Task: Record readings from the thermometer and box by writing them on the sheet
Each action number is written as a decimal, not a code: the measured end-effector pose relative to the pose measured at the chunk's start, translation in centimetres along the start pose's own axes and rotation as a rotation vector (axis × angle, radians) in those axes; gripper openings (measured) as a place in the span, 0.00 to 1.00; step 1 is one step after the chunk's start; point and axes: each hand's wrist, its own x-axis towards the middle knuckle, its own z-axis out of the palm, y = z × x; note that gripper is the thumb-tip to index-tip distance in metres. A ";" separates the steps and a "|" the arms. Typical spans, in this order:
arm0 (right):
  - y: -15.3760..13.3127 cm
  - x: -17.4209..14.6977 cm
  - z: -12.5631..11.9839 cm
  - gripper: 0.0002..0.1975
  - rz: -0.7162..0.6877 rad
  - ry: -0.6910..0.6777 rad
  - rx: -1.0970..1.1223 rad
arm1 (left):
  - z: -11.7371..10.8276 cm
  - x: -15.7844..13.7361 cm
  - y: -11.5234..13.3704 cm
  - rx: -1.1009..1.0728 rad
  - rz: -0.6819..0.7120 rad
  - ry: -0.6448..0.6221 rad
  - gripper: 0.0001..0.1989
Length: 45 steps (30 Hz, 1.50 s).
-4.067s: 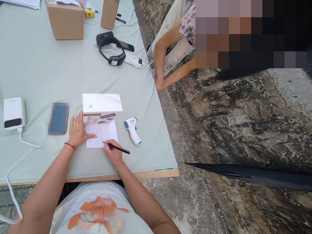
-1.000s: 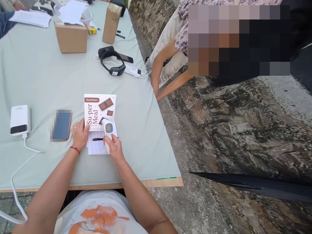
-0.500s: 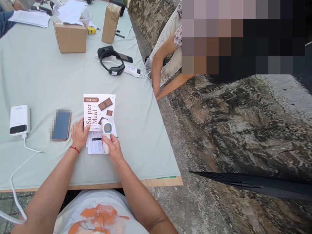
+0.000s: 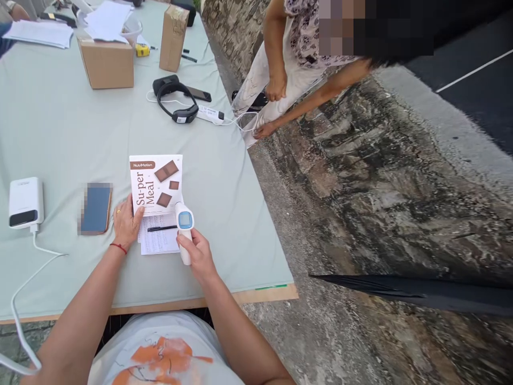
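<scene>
My left hand (image 4: 127,222) grips the left lower edge of a white and brown box (image 4: 166,184) printed "Su-per Meal", its thumb on the front and the other fingers partly hidden along the side. In my right hand (image 4: 199,254) is a white infrared thermometer (image 4: 185,230) with a blue-rimmed screen, held by its handle. The thermometer's head is close to the box's lower right corner. Below the box lie printed sheets of paper (image 4: 158,244), with a black pen (image 4: 161,229) across them. A dark phone (image 4: 99,208) lies left of my left hand.
A white power bank (image 4: 26,202) with a cable is at the left. Farther back are a black headset (image 4: 176,101), a cardboard box (image 4: 110,64), a taller carton (image 4: 172,38) and a yellow item (image 4: 142,49). Another person's hand (image 4: 264,130) is beyond the table's right edge.
My right hand has moved the thermometer right and slightly down, off the box's front. The other person's arms have parted and shifted. The whole view has moved a little.
</scene>
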 end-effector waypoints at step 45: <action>7.1 4.9 -4.0 0.16 -0.567 0.142 -1.183 | 0.1 -1.1 -1.2 -0.211 0.074 -0.017 0.38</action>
